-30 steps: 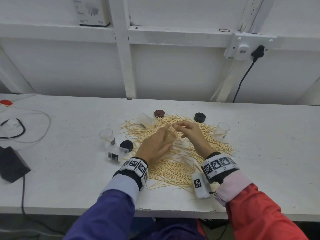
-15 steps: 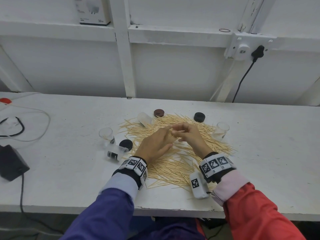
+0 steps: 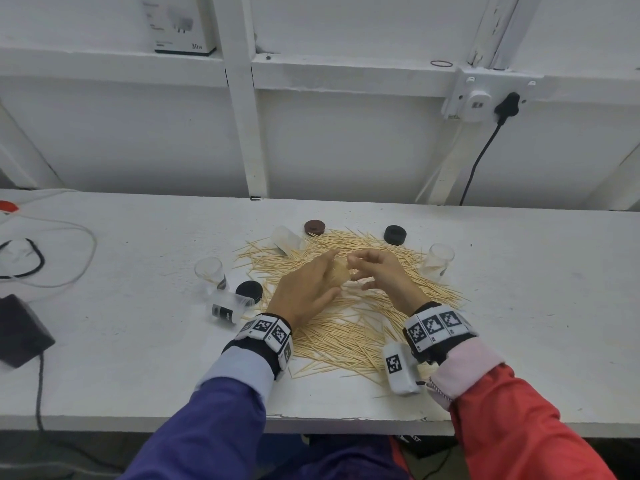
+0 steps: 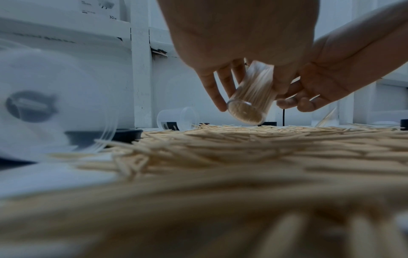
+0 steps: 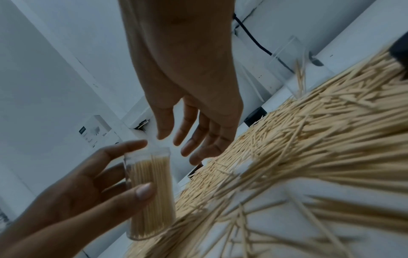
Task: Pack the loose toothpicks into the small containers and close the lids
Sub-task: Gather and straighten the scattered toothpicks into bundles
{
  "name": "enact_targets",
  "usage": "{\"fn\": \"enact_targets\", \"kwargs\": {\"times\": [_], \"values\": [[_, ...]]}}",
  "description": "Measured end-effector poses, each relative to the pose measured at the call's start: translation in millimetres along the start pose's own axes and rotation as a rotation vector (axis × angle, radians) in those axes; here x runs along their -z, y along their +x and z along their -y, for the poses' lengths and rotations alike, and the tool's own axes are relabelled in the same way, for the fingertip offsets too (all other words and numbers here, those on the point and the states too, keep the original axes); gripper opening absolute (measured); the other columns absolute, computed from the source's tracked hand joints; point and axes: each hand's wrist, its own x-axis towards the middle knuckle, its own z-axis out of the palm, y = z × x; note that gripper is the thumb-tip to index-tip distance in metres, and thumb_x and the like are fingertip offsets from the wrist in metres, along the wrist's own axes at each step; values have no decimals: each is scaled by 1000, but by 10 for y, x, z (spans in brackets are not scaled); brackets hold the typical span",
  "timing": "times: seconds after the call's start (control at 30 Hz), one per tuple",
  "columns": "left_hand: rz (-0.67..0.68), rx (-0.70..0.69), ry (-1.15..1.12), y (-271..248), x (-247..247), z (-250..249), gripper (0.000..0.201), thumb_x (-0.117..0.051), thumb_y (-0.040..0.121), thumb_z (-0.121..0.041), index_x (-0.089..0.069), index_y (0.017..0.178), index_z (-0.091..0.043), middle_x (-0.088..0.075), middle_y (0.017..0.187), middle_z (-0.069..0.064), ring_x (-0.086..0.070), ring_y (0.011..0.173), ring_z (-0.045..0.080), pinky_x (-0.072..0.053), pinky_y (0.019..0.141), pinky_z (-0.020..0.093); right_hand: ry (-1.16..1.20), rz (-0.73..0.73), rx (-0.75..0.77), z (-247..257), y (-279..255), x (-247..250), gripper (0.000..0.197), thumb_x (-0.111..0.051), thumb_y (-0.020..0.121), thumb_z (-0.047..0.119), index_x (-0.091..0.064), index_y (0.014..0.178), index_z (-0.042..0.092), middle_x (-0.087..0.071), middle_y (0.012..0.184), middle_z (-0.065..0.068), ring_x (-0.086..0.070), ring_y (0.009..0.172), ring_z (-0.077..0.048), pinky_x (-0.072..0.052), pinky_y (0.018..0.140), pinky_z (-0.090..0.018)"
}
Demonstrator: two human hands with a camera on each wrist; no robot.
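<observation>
- Filled container (image 5: 150,195): clear plastic tube, packed with toothpicks standing lengthwise, no lid on it. I see it held off the table, tilted, above the middle of the loose toothpicks (image 3: 349,327).
- Left hand (image 3: 304,289): grips that container, thumb on one side and fingers (image 4: 217,92) on the other (right wrist view shows this best).
- Right hand (image 3: 384,275): just beside the container's open end, fingers loosely spread, nothing in them. From the head view I can't tell if the fingertips touch the rim; the right wrist view shows a small gap.
- Loose toothpicks: wide flat scatter on the white table (image 3: 519,306), under and around both hands.
- Empty containers: one upright left of the pile (image 3: 209,271), one lying on its side (image 3: 228,308) near the left wrist, one lying at the far left edge of the pile (image 3: 285,239), one upright on the right edge (image 3: 438,261) (a few toothpicks inside it).
- Lids, all off: black lid (image 3: 249,291) beside the fallen container, brown lid (image 3: 316,227) and another black lid (image 3: 394,234) at the far edge of the pile.
- Periphery: black adapter (image 3: 20,332) and cables (image 3: 52,251) at table's left, wall socket (image 3: 485,98) with black plug, white box (image 3: 180,26) on the ledge.
</observation>
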Motion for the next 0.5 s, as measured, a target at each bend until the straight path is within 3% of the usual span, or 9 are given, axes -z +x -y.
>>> {"fn": "enact_targets", "kwargs": {"times": [0.1,0.27,0.37,0.5], "values": [[-48,43,24,-1,2,8,72,-59,91,-40,-23,152,-25,-58,131,0,-60,110,19,-51,84,37,-251,-73,48,-4,17,68,15,-69,88,16,-68,102,10,-68,88,-2,-62,74,-15,-45,54,-18],[-69,78,61,4,-2,10,72,-59,91,-40,-24,151,-25,-59,128,-1,-60,108,19,-50,81,34,-1018,45,62,-62,-10,106,33,-78,78,21,-68,108,20,-61,101,7,-57,94,-12,-46,76,-27],[-66,85,60,3,-6,13,72,-60,90,-39,-24,151,-25,-60,127,-1,-60,108,19,-50,80,35,-1180,56,69,-120,-10,124,31,-79,75,22,-69,104,21,-58,95,9,-54,91,-12,-48,74,-29],[-64,93,59,2,-8,16,73,-60,90,-39,-24,151,-25,-59,128,-1,-59,109,19,-51,81,36,-1214,45,104,-167,-25,142,16,-73,78,16,-72,94,20,-64,89,5,-59,82,-14,-45,66,-26]]}}
